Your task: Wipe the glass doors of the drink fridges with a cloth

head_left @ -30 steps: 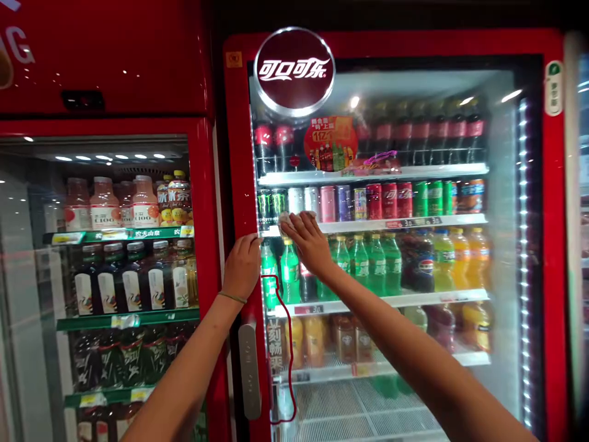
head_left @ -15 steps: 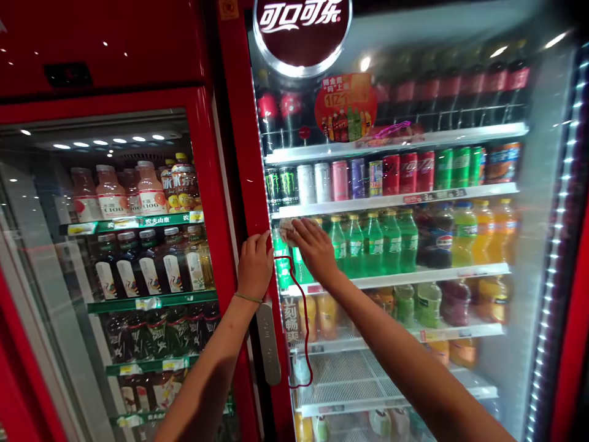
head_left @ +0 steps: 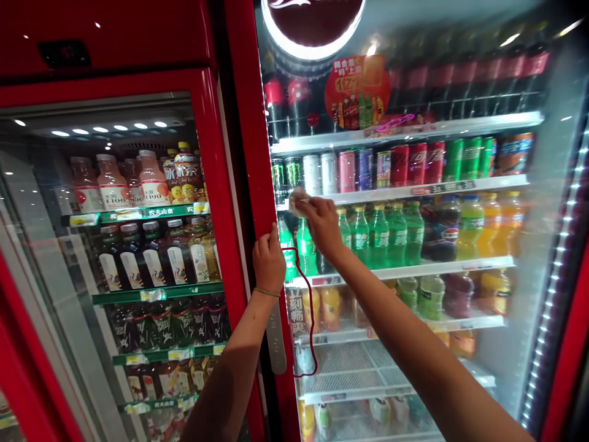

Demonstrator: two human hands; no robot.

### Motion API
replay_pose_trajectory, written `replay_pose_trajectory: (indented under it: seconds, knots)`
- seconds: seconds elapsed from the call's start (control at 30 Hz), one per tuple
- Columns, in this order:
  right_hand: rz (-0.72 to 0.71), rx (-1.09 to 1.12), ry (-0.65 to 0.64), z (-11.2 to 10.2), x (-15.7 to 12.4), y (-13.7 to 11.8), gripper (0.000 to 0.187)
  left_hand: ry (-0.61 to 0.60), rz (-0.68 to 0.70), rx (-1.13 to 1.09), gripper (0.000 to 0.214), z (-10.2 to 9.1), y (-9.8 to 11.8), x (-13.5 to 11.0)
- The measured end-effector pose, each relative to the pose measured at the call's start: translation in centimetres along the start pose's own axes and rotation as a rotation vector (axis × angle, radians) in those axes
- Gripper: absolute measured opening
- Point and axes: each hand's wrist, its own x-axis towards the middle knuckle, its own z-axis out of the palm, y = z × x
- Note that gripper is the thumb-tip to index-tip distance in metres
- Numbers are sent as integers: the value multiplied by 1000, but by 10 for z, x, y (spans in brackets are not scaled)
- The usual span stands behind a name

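Observation:
My right hand (head_left: 326, 228) presses a crumpled white wipe (head_left: 299, 200) against the glass door of the drinks fridge, in front of the shelf edge below the cans. Its fingers are bent over the wipe. Lower and to the left, my left hand (head_left: 269, 264) grips the red door frame (head_left: 251, 153) with curled fingers, one finger pointing up. Just beneath that wrist is the grey door handle (head_left: 277, 344). Behind the glass, green soda bottles (head_left: 378, 230) stand in a row, partly covered by my right hand.
A second red fridge with a glass door stands at the left, holding juice bottles (head_left: 153, 181) and dark bottles (head_left: 151, 255). A round promotional sticker (head_left: 356, 92) and a lit round sign (head_left: 313, 27) are higher on the right door. Cans (head_left: 418, 164) line one shelf.
My right hand has slid the wipe up the glass, from the bottle tops to the shelf edge above. My left hand stays on the door frame. The view has shifted slightly.

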Motion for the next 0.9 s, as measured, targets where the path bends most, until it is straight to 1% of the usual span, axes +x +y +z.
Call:
replay_pose_trajectory:
  seconds: [0.07,0.13,0.2,0.3,0.37,0.43,0.5,0.53,0.57,0.6,0.63,0.73,0.77,0.8,0.83,0.87,0.9]
  knots:
    - [106,-7,94,-4,-6,8,42,5,-2,-10,50,2,-1,-2]
    - [148,-1,134,-3,-18,9,45,11,5,-24,50,4,-3,-3]
    - [120,13,115,3,-25,1,45,23,4,-37,50,6,-5,-3]
    - [91,30,75,12,-25,-16,44,48,-13,-59,49,6,-5,-4]
    - [76,39,43,14,-35,-25,44,62,-36,-91,49,4,-5,-5]
    - [14,65,4,12,-62,-31,44,65,-63,-155,48,2,-5,-6]
    - [-100,102,-42,7,-96,-32,42,62,-82,-223,48,0,-6,-6]
    - [-154,113,-61,4,-108,-31,40,57,-86,-246,48,-1,-6,-6]
    - [-196,118,-76,2,-114,-29,38,49,-87,-258,47,-2,-6,-6]
    - [-219,116,-87,1,-112,-27,35,41,-86,-259,47,-2,-7,-6]
    - [-213,107,-92,1,-103,-24,34,32,-83,-253,46,-3,-7,-6]
    - [-81,71,-75,6,-51,-19,36,29,-70,-231,47,-4,-7,-6]
    - [-32,61,-62,9,-37,-19,38,36,-68,-227,47,-4,-7,-7]
    - [6,50,-48,11,-30,-21,41,43,-68,-228,47,-4,-7,-7]
    - [23,41,-28,13,-32,-25,42,47,-69,-233,47,-5,-7,-7]
    - [18,32,-3,14,-42,-29,41,45,-71,-243,47,-5,-7,-7]
    - [-12,23,18,14,-60,-34,40,42,-77,-254,47,-5,-7,-7]
